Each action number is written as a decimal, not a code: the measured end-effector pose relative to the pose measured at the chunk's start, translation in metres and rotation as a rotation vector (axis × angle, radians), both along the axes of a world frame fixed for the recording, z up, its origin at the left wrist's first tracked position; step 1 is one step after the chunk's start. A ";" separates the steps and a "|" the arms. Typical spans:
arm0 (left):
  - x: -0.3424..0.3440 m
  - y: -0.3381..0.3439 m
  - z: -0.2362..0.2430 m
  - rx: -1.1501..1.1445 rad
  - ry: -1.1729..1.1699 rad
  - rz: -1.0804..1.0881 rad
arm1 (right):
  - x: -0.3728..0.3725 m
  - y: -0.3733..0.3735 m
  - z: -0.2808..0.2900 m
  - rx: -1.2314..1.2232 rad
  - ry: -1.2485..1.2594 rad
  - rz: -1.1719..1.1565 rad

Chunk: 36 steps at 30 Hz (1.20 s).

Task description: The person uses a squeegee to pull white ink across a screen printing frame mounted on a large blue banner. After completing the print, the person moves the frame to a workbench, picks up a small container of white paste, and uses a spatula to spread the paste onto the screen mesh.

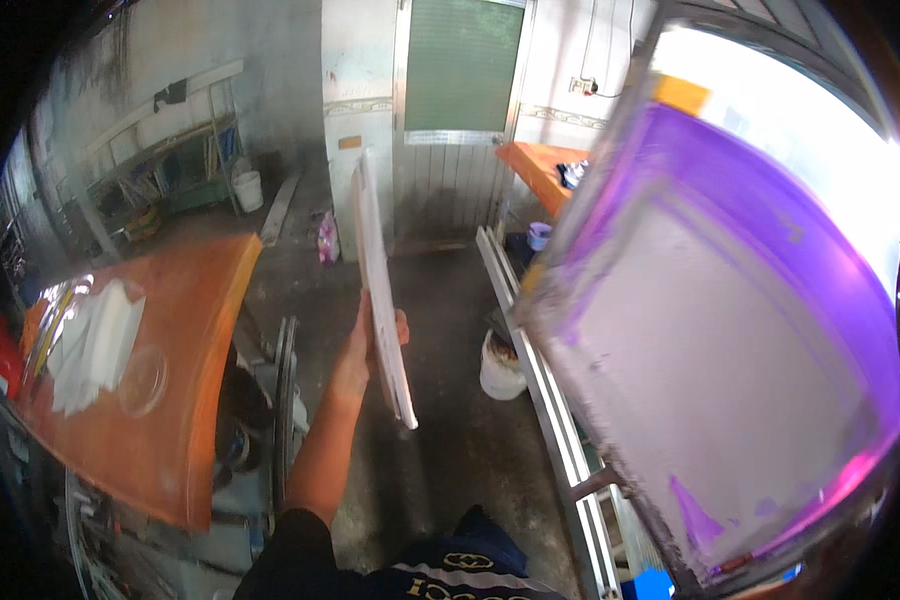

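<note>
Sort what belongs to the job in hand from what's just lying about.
Apparently in use:
thin white panel, in the left hand
probably the purple-and-grey framed screen

Seemingly lying about:
white bucket by the metal rails
pink bag in the background
white sheets on the left orange table

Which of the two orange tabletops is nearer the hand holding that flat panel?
The orange tabletop at left, bearing white sheet-like material; the other orange tabletop sits farther from the left hand, partly behind the purple-edged screen.
</note>
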<state>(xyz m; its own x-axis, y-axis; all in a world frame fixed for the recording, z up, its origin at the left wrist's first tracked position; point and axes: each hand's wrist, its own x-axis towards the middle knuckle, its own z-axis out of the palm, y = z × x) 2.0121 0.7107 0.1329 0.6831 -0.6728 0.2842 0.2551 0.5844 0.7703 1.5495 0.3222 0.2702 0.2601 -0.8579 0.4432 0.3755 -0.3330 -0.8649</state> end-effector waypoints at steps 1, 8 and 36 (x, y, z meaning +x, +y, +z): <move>-0.013 -0.017 0.012 0.051 -0.067 0.191 | 0.015 -0.005 0.007 -0.028 -0.016 -0.014; 0.125 0.010 -0.054 -0.042 -0.091 0.157 | 0.198 -0.007 0.042 -0.108 -0.236 0.118; 0.202 0.127 -0.036 0.519 0.328 0.875 | 0.630 -0.033 -0.253 0.930 -0.027 0.271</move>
<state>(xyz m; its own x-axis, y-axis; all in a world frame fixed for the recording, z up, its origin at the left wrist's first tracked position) 2.2142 0.8373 0.0964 0.9781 0.1029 -0.1809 0.1453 0.2846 0.9476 2.1792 0.2893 0.0176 0.5006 -0.7810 -0.3734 0.3627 0.5809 -0.7287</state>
